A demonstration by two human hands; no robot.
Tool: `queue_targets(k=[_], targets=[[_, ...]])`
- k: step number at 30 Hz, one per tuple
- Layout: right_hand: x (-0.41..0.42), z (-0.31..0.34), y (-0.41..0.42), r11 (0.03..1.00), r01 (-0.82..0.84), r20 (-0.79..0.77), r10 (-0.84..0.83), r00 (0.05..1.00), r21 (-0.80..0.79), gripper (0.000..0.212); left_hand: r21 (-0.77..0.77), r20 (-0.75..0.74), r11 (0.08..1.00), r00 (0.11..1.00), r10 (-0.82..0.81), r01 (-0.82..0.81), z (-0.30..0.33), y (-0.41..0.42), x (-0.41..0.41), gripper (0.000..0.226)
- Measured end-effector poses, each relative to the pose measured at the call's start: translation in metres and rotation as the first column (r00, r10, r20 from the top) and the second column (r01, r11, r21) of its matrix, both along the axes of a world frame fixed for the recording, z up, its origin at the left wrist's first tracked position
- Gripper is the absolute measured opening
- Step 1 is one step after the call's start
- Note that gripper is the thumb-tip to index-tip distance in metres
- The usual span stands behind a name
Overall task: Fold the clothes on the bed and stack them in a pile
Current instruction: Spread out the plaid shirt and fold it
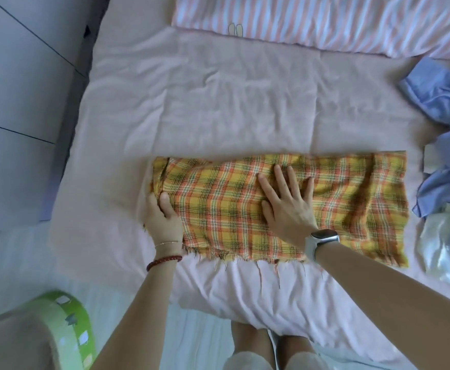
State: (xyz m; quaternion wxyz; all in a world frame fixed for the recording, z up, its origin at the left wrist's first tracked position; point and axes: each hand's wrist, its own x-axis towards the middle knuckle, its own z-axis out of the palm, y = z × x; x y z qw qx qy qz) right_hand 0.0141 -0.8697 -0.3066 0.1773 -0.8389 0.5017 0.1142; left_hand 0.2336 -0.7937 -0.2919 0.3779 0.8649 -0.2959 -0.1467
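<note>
Both hands [165, 220] [288, 206] on plaid cloth [352, 198]

Before me lay the wide bed with its wrinkled pale pink sheet [218, 102]. At the bed's far edge lay a pink-and-white striped pillow [325, 20]; left of the bed stood flat grey cabinet panels [23, 84] in soft daylight.

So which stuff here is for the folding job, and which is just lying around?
For the job:
- plaid cloth, pressed flat by the right hand, its end gripped by the left hand
- blue clothes, still unfolded

Just lying about:
- striped pillow
- green tub
- pink sheet
</note>
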Motion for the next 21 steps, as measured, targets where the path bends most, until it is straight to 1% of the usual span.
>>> queue_targets(k=[2,3,4,6,8,10,11,12,15,16,18,20,21], targets=[[0.002,-0.002,0.004,0.999,-0.032,-0.031,0.032,0.999,0.01,0.054,0.123,-0.076,0.991,0.995,0.069,-0.059,-0.009,0.006,0.006,0.021],[0.002,-0.004,0.006,0.999,-0.042,-0.054,0.043,0.998,0.018,0.054,0.194,-0.148,0.98,0.987,0.065,-0.035,-0.013,0.009,0.01,0.023],[0.001,-0.006,0.007,0.999,-0.041,-0.072,0.043,0.996,0.026,0.055,0.224,-0.228,0.974,0.973,0.039,0.013,-0.016,0.009,0.014,0.025],[0.001,-0.009,0.006,0.999,-0.028,-0.094,0.031,0.995,0.031,0.055,0.164,-0.312,0.984,0.95,-0.012,0.066,-0.017,0.0,0.027,0.016],[0.003,-0.01,0.004,0.999,-0.024,-0.094,0.026,0.995,0.025,0.055,0.113,-0.305,0.989,0.95,-0.06,0.098,-0.016,-0.018,0.042,0.024],[0.006,-0.009,0.003,1.0,-0.012,-0.076,0.013,0.997,0.02,0.055,0.127,-0.331,0.982,0.939,-0.092,0.141,-0.018,-0.038,0.052,0.021],[0.007,-0.009,0.003,1.0,-0.004,-0.069,0.005,0.998,0.018,0.054,0.147,-0.319,0.976,0.942,-0.107,0.16,-0.018,-0.046,0.054,0.021],[0.007,-0.009,0.003,1.0,0.003,-0.067,-0.002,0.998,0.018,0.055,0.163,-0.291,0.974,0.951,-0.105,0.157,-0.018,-0.053,0.055,0.026],[0.004,-0.012,0.002,1.0,0.014,-0.08,-0.012,0.997,0.025,0.055,0.126,-0.159,0.991,0.987,-0.023,0.043,-0.016,-0.064,0.065,0.041],[0.002,-0.014,0.0,0.999,0.019,-0.093,-0.016,0.996,0.034,0.055,0.118,-0.142,0.993,0.99,0.01,0.007,-0.015,-0.063,0.071,0.045],[-0.002,-0.017,-0.003,0.998,0.024,-0.124,-0.016,0.992,0.061,0.055,0.17,-0.202,0.983,0.974,0.102,-0.068,-0.013,-0.06,0.085,0.047],[-0.003,-0.018,-0.005,0.996,0.03,-0.152,-0.017,0.988,0.086,0.055,0.247,-0.352,0.963,0.915,0.197,-0.112,-0.012,-0.052,0.091,0.045],[-0.001,-0.018,-0.006,0.995,0.044,-0.157,-0.03,0.987,0.091,0.055,0.255,-0.415,0.962,0.887,0.201,-0.099,-0.012,-0.048,0.09,0.042]])
